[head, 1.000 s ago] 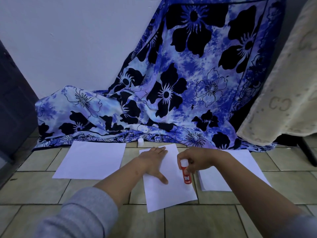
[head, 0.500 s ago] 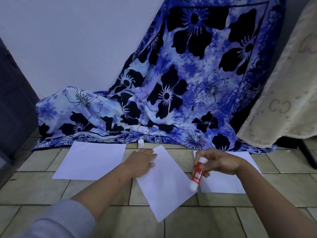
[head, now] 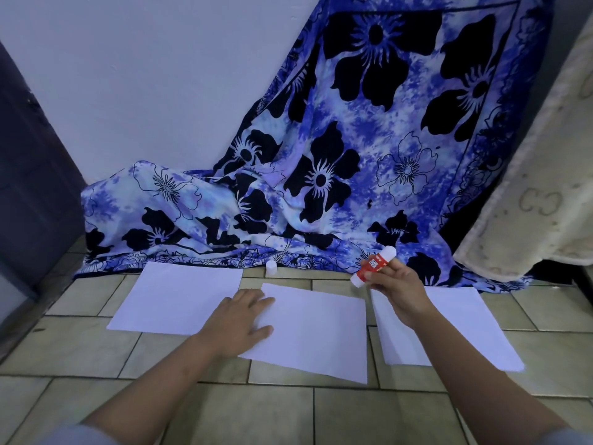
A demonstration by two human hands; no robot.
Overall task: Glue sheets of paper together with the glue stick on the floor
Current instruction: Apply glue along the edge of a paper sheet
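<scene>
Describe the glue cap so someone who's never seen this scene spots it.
Find the blue flowered cloth on the wall; follow its bottom edge to the tiles. The cap stands there, beyond the gap between the left sheet and the middle sheet. It is the only small white cylinder on the tiles; the sheets lie flat.

Bare forearms (head: 154,390), pale grey sleeves (head: 69,436)

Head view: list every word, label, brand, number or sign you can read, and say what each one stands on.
"CC": paired facing letters, a monogram repeated on the beige blanket; they may be G's, I cannot tell.
White print on the red label of the glue stick held in the right hand: too blurred to read.
Paper sheets and white cap: no text visible.
</scene>
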